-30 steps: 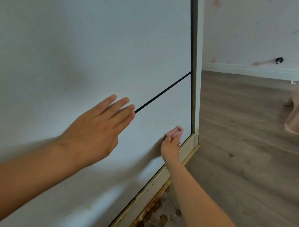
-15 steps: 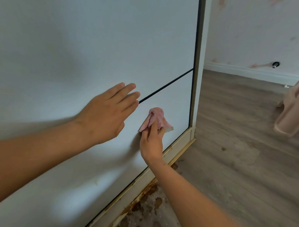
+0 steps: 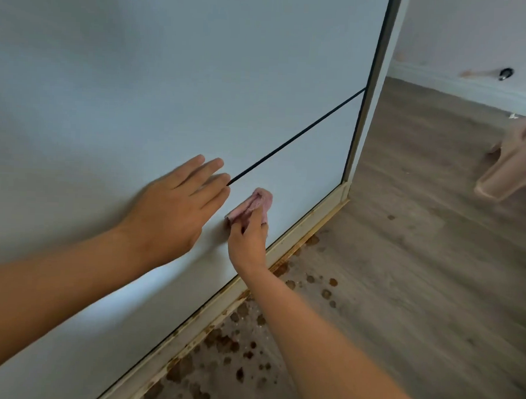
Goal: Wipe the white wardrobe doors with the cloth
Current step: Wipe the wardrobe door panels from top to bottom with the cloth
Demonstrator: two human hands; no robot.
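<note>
Right hand (image 3: 247, 244) presses a pink cloth (image 3: 255, 202) to the white door (image 3: 170, 74) while the left hand (image 3: 177, 207) lies flat beside it.

The right hand's fingers curl over the bunched cloth and hold it against the lower panel, just below the dark seam (image 3: 297, 137) and near the door's bottom edge. The left hand is spread with straight fingers, holding nothing, palm toward the door just left of the cloth, fingertips at the seam's near end. Below runs a pale base strip (image 3: 303, 225) with rusty marks. Brown stains (image 3: 234, 349) dot the grey wood floor (image 3: 418, 266) along it. A pink plastic object (image 3: 513, 162) stands at the far right, near the wall (image 3: 474, 33).
</note>
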